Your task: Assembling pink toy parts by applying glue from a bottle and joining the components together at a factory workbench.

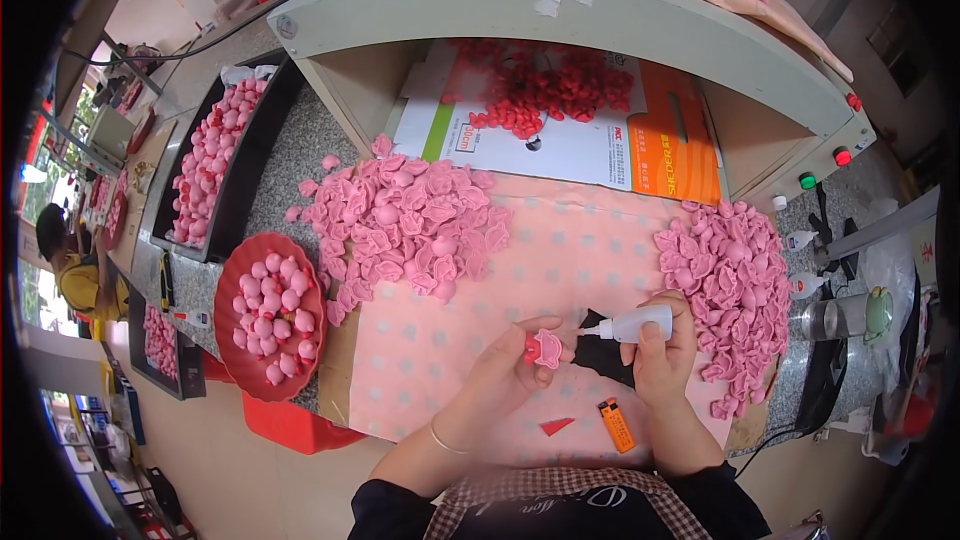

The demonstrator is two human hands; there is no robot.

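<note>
The pink toy piece (546, 348) sits pinched in the fingertips of my left hand (505, 370), held just above the pink dotted cloth (560, 270) near the front edge of the bench. My right hand (662, 355) is wrapped around a small white glue bottle (637, 324), thumb on top, its dark nozzle aimed left and nearly touching the piece. Both forearms rise from the lower edge; the left wrist wears a thin bracelet, and the palms face each other.

Under the right hand I see a black scrap on the cloth, and closer to me an orange lighter (616, 425) beside a small red triangle (556, 426). A heap of pink parts (410, 220) lies ahead on the left, and another heap (730, 290) on the right. A red basin (262, 380) of finished round pink figures sits at the left edge, beyond it a long black tray (240, 180) of more. Under the pale shelf (560, 15) ahead, small red bits (540, 90) are scattered on a printed card.

The piece's lower side is hidden by my fingers, and a person at far left is cut off by the rim.
</note>
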